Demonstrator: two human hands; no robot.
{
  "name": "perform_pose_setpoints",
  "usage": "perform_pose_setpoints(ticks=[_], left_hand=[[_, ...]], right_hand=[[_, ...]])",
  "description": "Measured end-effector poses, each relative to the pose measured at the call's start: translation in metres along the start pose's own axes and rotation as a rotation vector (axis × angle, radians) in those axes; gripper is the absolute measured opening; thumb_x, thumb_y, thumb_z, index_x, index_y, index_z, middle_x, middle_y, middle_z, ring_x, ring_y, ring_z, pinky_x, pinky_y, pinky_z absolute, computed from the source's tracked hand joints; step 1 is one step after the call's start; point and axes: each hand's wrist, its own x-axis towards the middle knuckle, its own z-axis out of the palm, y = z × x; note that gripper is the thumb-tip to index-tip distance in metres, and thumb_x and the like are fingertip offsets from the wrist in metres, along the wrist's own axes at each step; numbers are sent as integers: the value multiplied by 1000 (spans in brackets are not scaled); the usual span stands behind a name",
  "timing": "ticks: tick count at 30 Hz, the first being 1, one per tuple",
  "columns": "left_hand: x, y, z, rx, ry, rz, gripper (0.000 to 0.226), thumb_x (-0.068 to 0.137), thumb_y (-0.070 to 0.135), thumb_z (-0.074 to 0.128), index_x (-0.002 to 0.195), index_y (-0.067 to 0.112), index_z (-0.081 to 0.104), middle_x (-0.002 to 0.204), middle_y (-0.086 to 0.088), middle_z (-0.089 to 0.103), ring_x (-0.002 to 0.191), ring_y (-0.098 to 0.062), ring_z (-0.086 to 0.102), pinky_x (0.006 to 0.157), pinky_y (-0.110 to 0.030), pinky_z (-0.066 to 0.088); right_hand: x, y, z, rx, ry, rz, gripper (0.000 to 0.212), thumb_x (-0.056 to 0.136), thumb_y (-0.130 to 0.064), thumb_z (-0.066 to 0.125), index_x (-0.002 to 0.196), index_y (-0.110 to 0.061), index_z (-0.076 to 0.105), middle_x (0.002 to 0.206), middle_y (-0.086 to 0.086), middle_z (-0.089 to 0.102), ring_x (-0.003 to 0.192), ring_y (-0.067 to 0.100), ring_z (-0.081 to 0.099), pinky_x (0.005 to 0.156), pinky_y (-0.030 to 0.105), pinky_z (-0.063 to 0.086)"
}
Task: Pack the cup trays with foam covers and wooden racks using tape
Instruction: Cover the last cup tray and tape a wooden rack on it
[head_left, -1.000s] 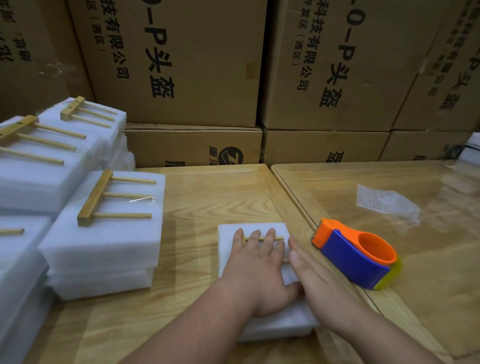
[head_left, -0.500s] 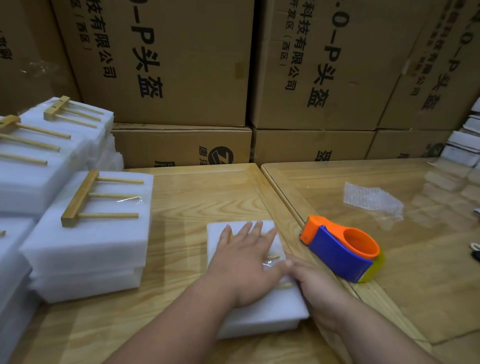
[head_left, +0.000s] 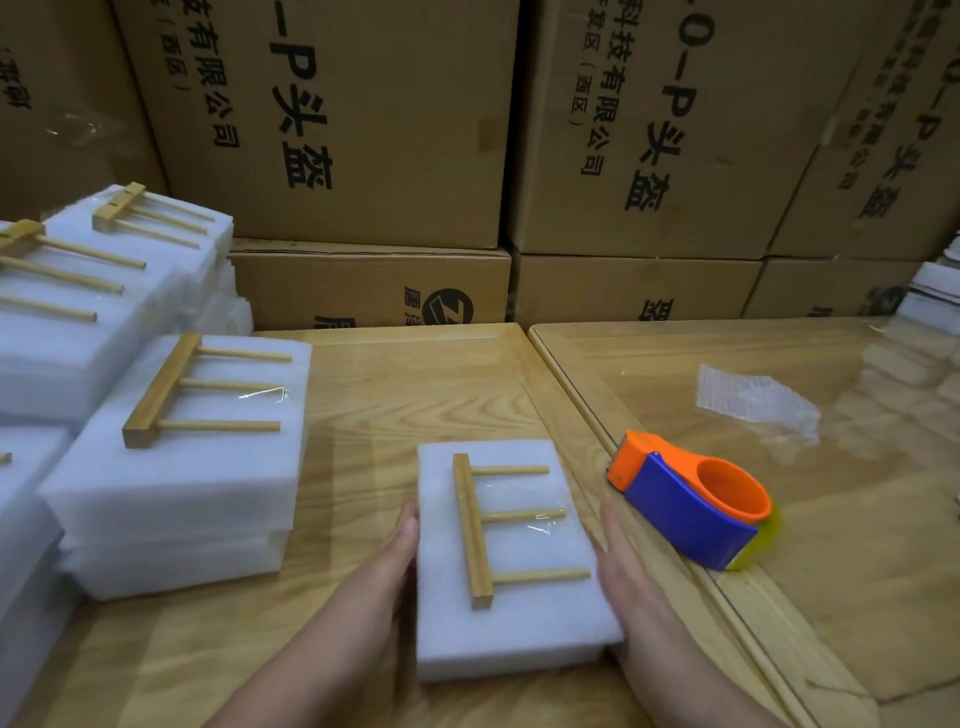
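A white foam-wrapped package (head_left: 540, 618) lies on the wooden table in front of me, with a three-pronged wooden rack (head_left: 475, 530) held flat on top under clear tape. My left hand (head_left: 387, 566) presses flat against the package's left side with straight fingers. Against its right side rests my right hand (head_left: 631, 587), fingers also straight. An orange and blue tape dispenser (head_left: 693, 504) sits just right of the package, untouched.
Several finished foam packages topped with wooden racks (head_left: 171, 467) are stacked at the left. Large cardboard boxes (head_left: 363, 119) wall off the back. A second table with a glass top (head_left: 831, 493) adjoins on the right, holding a piece of bubble wrap (head_left: 753, 397).
My left hand lifted off the top of the package, uncovering the taped rack. Both hands now flank the package's sides. The view has shifted left.
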Motion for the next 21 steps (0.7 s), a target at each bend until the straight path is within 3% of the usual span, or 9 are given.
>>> perform_pose_setpoints(ticks=[2,4,6,10,12,15,17,19,21], left_hand=[[-5,0,-2,-71,-31,-70,42,110,17,32,143,-5,45,100,-16,74,68,-13,72,49,-18,53],[-11,-16,-7,-124,-150,-1,45,110,18,27,145,-7,41,140,-25,54,115,-32,64,76,-27,55],[-13,-20,-11,-97,-140,49,50,110,27,29,146,-4,40,147,-21,51,133,-36,51,103,-40,46],[-17,-12,-23,174,26,204,103,70,99,33,141,28,56,139,27,54,135,4,45,121,-32,27],[-26,-20,-40,416,17,352,82,81,91,28,146,45,45,147,40,38,142,15,26,124,-26,15],[-17,-38,-56,1036,87,452,66,100,62,24,159,33,18,165,22,14,151,5,6,118,-13,-4],[-22,-39,-53,1257,148,499,74,94,60,22,156,22,34,164,6,26,150,-7,25,114,-16,-4],[-34,-24,-43,1314,68,297,72,80,63,33,125,22,72,135,-3,65,122,-17,64,106,-21,11],[-33,-23,-39,1388,99,323,67,72,66,37,106,28,81,117,0,75,105,-15,73,103,-25,18]], right_hand=[[-7,-1,2,-311,-100,-84,119,67,-58,87,156,-50,9,156,-37,28,137,-17,34,99,1,32],[-12,2,5,-567,-45,-185,124,52,-56,95,148,-66,17,147,-54,20,135,-30,18,96,-8,22],[-10,1,17,-521,72,-201,107,50,-37,96,131,-76,37,141,-45,42,130,-23,38,95,-2,36],[10,2,32,-388,194,-144,83,47,-33,85,122,-56,57,129,-21,63,106,-12,63,80,6,50],[29,2,34,-378,203,-155,82,52,-29,89,124,-54,56,124,-22,65,102,-13,64,76,3,47],[67,1,36,-443,201,-153,81,65,-22,92,127,-55,51,123,-25,62,104,-16,60,80,2,45],[98,0,38,-462,201,-153,81,67,-24,93,127,-54,49,122,-30,58,103,-23,55,79,-2,41],[131,-2,44,-495,198,-157,80,65,-30,94,128,-54,49,118,-34,54,100,-29,50,75,-5,38],[163,-5,54,-526,187,-156,81,65,-36,93,131,-52,49,115,-34,53,99,-28,49,74,-6,36]])
